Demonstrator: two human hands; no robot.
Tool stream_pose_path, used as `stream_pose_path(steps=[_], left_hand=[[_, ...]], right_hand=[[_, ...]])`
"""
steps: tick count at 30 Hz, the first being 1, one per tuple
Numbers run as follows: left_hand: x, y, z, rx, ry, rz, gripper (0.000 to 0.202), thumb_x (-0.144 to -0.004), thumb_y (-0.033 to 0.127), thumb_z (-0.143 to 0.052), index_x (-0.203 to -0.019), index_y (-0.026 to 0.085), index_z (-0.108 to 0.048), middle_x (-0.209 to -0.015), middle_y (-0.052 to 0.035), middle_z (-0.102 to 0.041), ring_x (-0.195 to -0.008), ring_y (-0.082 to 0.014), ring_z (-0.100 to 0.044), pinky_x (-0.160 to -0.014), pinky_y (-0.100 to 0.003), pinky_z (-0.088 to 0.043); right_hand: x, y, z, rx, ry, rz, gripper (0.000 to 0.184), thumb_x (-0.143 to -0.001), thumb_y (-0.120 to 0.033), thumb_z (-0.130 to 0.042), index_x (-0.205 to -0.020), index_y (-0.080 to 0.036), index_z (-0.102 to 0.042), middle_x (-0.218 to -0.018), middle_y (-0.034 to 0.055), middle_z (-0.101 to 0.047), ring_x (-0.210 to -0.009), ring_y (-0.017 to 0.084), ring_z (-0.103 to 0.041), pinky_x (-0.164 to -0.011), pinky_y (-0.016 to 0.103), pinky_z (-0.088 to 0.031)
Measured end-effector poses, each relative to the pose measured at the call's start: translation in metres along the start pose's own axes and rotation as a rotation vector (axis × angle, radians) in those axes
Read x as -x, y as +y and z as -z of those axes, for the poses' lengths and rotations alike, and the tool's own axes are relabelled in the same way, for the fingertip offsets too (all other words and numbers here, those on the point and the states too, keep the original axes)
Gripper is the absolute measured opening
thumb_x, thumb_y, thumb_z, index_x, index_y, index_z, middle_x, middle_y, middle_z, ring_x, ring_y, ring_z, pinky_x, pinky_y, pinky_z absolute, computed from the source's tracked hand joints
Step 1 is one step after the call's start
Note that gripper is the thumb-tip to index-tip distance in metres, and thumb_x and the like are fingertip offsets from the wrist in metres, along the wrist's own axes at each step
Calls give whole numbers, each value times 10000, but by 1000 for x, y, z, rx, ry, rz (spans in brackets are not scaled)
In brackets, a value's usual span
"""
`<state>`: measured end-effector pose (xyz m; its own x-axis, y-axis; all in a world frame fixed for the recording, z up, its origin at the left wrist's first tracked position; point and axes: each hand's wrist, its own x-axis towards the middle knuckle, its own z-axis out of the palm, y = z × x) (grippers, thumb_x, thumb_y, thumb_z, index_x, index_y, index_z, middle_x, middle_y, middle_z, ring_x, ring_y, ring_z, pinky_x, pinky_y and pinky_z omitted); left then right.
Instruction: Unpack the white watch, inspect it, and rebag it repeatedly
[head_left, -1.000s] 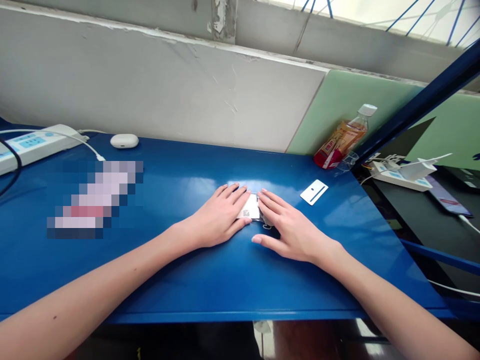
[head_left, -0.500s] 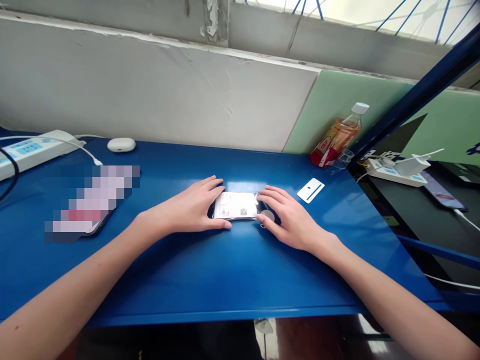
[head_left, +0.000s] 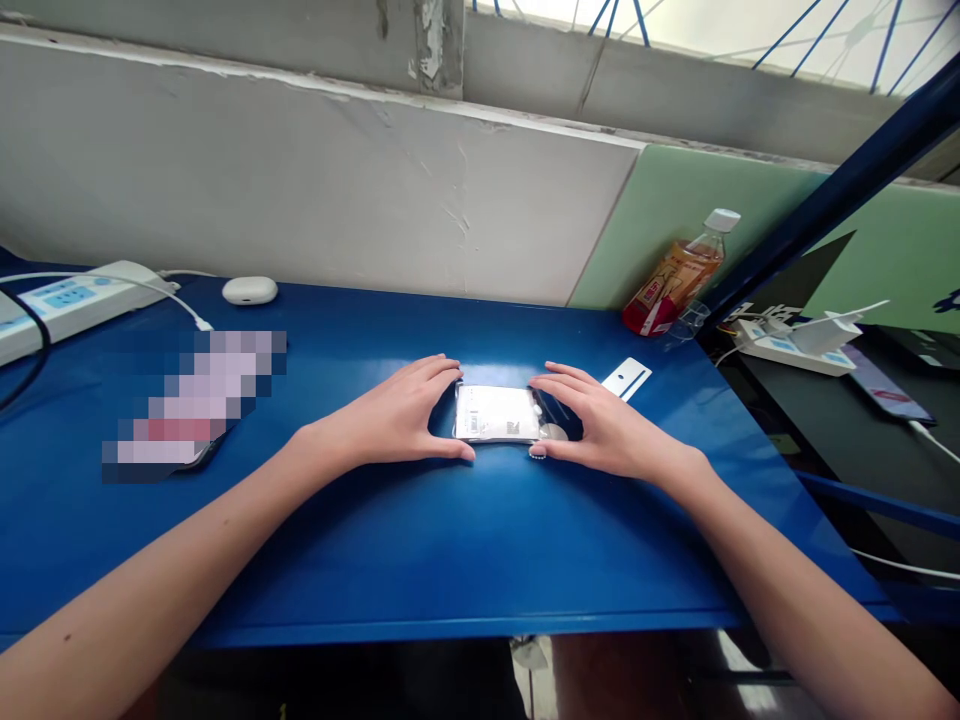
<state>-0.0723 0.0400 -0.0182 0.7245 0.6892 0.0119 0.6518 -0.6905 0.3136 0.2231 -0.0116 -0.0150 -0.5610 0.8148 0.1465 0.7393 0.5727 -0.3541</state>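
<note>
White-faced and rectangular, a packet (head_left: 496, 413) lies on the glossy blue desk (head_left: 465, 560) between the left hand (head_left: 401, 410) and the right hand (head_left: 611, 425), both loosely open — fingers and thumbs curve around its two ends, though whether they touch its shiny sides I can't tell. Just beyond the right hand is a flat white card (head_left: 627, 378). Farther off — a rounded white case (head_left: 250, 290), a clear plastic bottle (head_left: 679, 280), and a scuffed grey wall (head_left: 315, 180).

One head-worn camera, above the near edge of the blue desk (head_left: 450, 545) (close in, I'd say), faces forward and down across it toward the wall (head_left: 262, 190) behind.
</note>
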Motion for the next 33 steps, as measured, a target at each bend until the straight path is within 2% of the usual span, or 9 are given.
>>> stream_pose_path(steps=[5,12,16,22,27,30,33], left_hand=[[1,0,7,-22,-49,33,1006,-744,856,-537,-1449,143,-459,-1562,-181,-377,-1453,-374,-319,-1145,-509,-348],[0,2,7,-30,-58,36,1005,-731,861,-546,-1447,163,-455,-1562,-183,-378,-1456,-374,-319,-1144,-504,-346],[1,1,4,-39,-46,19,1033,-745,838,-564,-1490,144,-393,-1567,-197,-363,-1465,-368,-301,-1155,-500,-332],[2,5,0,-4,0,-9,1054,-775,794,-587,-1533,117,-311,-1565,-213,-356,-1447,-390,-331,-1149,-498,-347],[0,15,-8,22,71,-58,990,-834,717,-598,-1550,123,-259,-1571,-195,-355,-1446,-356,-345,-1154,-476,-348],[-2,18,-10,26,97,-79,888,-874,647,-603,-1533,133,-301,-1547,-178,-403,-1430,-336,-376,-1154,-461,-350],[-3,18,-10,32,95,-68,813,-898,583,-610,-1500,98,-359,-1507,-190,-456,-1395,-332,-423,-1135,-445,-376]], right_hand=[[1,4,3,-27,-37,-72,858,-793,-676,-658,-1444,-148,-476,-1490,184,-499,-1470,382,-306,-1134,577,-393],[2,11,3,-19,-40,-59,880,-755,-689,-687,-1439,-170,-495,-1505,190,-477,-1472,411,-286,-1130,620,-370],[2,11,2,-13,-42,-61,884,-761,-691,-679,-1450,-174,-478,-1507,190,-476,-1469,407,-296,-1129,611,-374],[1,7,0,25,-80,-78,959,-764,-719,-653,-1478,-119,-430,-1536,216,-428,-1470,393,-303,-1156,582,-349],[1,5,-1,46,-81,-76,944,-774,-729,-630,-1472,-123,-438,-1544,215,-416,-1470,392,-303,-1152,584,-355],[1,5,-1,61,-73,-70,928,-788,-720,-624,-1464,-111,-443,-1539,219,-422,-1474,389,-296,-1154,576,-355],[1,5,-2,55,-56,-63,913,-791,-704,-634,-1455,-105,-450,-1525,226,-437,-1474,389,-297,-1151,580,-357]])
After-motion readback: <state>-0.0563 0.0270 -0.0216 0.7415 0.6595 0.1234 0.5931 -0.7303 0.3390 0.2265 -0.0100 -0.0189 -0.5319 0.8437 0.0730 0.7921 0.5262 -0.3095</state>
